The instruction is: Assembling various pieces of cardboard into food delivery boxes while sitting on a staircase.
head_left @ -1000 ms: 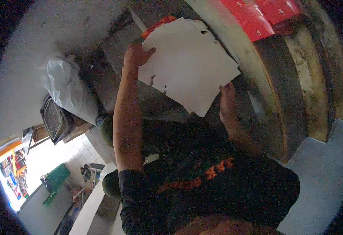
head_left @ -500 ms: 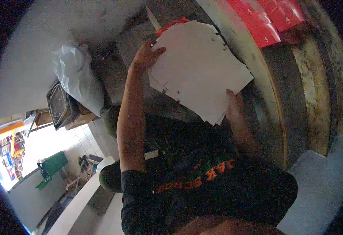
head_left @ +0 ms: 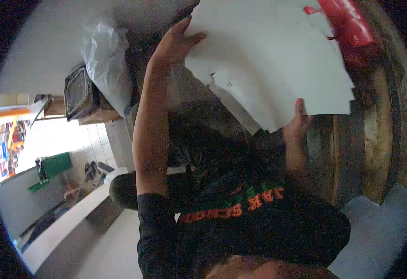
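A stack of white card sheets (head_left: pixel 278 60) with notched, uneven edges is held up in front of me, tilted, its top running out of the picture. My left hand (head_left: pixel 175 44) grips the stack's left edge, thumb lying over the upper face and the other fingers hidden behind it. At the lower right edge, my right hand (head_left: pixel 297 123) has its thumb on the face, with its fingers mostly under the sheets. Along the lower left side, some sheets stick out past the others.
Red glossy packages (head_left: pixel 352 28) lie at the upper right, by worn wooden boards (head_left: pixel 375 135). To the left are a clear plastic bag (head_left: pixel 106 56) and a dark-rimmed container (head_left: pixel 78 95). A pale blue-grey sheet (head_left: pixel 375 237) is at the lower right.
The stack has come up and to the right in the picture, and it looks larger. Both hands have moved with it. The orange and green patch behind its top no longer shows.
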`<state>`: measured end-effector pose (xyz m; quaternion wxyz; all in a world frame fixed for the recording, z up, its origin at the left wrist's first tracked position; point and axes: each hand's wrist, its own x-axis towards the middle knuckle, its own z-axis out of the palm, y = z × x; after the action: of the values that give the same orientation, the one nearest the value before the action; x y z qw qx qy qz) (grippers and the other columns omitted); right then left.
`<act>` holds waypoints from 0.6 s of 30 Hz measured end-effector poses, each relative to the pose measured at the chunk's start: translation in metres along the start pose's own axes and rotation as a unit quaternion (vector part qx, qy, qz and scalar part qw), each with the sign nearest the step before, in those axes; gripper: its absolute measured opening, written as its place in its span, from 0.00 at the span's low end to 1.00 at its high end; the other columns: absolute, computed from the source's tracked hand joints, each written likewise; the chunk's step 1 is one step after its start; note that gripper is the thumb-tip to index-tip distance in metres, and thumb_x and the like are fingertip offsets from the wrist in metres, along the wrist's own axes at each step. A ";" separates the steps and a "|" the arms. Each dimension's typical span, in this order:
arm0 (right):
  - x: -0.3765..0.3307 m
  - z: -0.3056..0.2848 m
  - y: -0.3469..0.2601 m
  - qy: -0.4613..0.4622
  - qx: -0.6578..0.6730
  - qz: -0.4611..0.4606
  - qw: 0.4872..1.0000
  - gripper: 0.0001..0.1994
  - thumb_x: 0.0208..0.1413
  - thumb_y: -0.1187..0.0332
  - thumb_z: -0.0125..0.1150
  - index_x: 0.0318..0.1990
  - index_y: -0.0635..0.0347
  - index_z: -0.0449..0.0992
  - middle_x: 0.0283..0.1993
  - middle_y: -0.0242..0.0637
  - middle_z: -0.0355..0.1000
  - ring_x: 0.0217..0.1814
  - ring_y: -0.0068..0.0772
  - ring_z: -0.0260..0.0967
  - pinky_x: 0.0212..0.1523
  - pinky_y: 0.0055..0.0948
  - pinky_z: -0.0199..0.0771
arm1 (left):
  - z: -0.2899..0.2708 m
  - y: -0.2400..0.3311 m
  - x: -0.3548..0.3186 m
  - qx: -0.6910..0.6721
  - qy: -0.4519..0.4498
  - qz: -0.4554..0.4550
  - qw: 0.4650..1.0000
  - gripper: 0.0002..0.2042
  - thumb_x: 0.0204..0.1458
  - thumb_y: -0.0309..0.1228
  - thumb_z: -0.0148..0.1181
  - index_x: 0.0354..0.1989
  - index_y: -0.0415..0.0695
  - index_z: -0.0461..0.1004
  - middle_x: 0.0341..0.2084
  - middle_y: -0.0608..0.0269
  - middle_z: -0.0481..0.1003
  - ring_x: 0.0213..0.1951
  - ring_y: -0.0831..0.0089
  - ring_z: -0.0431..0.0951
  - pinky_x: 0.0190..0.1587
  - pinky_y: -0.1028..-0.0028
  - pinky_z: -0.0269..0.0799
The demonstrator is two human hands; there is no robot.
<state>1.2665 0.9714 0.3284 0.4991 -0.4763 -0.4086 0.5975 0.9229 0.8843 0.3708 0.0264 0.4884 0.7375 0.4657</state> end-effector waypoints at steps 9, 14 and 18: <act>0.021 -0.010 -0.021 -0.047 -0.024 -0.135 0.989 0.19 0.54 0.68 0.55 0.50 0.68 0.63 0.50 0.42 0.65 0.51 0.38 0.63 0.51 0.40 0.65 | 0.013 -0.028 0.001 -0.338 -0.080 -0.065 0.935 0.19 0.49 0.28 0.59 0.50 0.40 0.65 0.44 0.60 0.72 0.45 0.72 0.70 0.49 0.71 0.65; 0.017 -0.014 0.019 0.037 -0.023 -0.124 0.991 0.21 0.52 0.67 0.57 0.51 0.66 0.61 0.53 0.41 0.61 0.56 0.34 0.57 0.57 0.36 0.56 | 0.008 0.006 -0.034 -0.385 -0.063 0.006 0.921 0.19 0.47 0.29 0.62 0.47 0.38 0.67 0.39 0.64 0.73 0.41 0.77 0.71 0.44 0.74 0.68; 0.059 -0.069 0.064 -0.108 0.064 -0.031 0.992 0.24 0.50 0.66 0.60 0.52 0.66 0.60 0.53 0.40 0.61 0.56 0.34 0.57 0.58 0.36 0.55 | -0.003 0.001 -0.051 -0.408 -0.082 -0.025 0.909 0.18 0.47 0.28 0.61 0.48 0.41 0.67 0.40 0.66 0.72 0.44 0.77 0.69 0.48 0.72 0.65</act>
<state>1.3179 1.0200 0.2421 0.4999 -0.3632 -0.4354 0.6547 0.9484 0.8444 0.3526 0.2950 0.4534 0.4906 0.6832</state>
